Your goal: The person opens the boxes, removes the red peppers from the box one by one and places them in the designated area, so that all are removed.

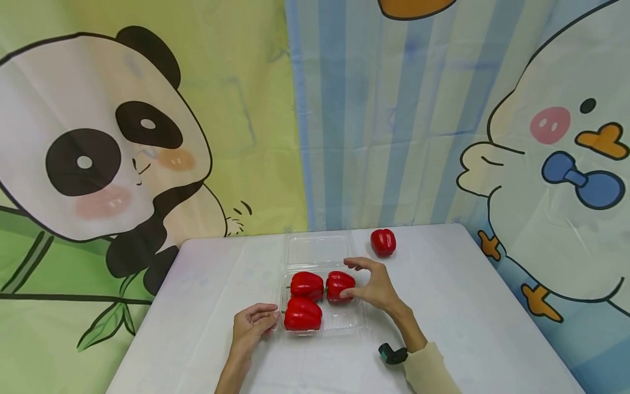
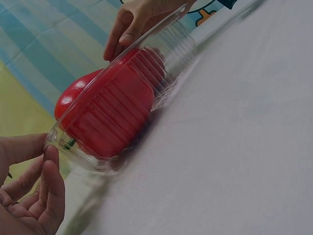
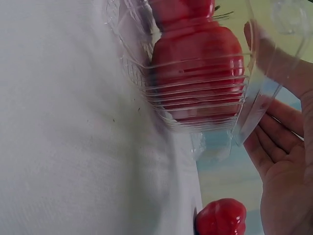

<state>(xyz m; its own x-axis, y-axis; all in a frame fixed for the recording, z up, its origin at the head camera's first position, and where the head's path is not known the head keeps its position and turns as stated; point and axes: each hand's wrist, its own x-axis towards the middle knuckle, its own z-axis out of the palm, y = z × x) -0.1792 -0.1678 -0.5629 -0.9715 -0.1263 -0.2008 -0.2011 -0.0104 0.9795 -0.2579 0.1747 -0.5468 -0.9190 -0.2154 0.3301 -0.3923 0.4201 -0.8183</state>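
In front of you hangs a backdrop (image 1: pixel 236 98), with a printed panda on the left half and a white bird in a blue bow tie on the right. It stands behind the white surface (image 1: pixel 197 323) you work at. On that surface, about midway across, sits a clear plastic container (image 1: pixel 344 323), its lid folded open and lying toward the backdrop. Of your two hands, the left hand (image 1: pixel 250 328) pinches the container's left rim between thumb and fingers. Your right hand (image 1: pixel 376 284) is over the container's right side, fingers spread and gently curved rather than closed; you can't tell whether its thumb touches the pepper below. Beige cloth covers your right forearm, the sleeve (image 1: pixel 432 368) ending short of the wrist. Inside the container you have three glossy red peppers: the near left pepper (image 1: pixel 302 314), the far left pepper (image 1: pixel 307 284) just behind it, and the right pepper (image 1: pixel 338 283) beside that one, under your right hand. A fourth pepper (image 1: pixel 383 242) rests outside, near the surface's far edge, to the right of the lid. A small black device (image 1: pixel 392 354) shows at your right wrist.
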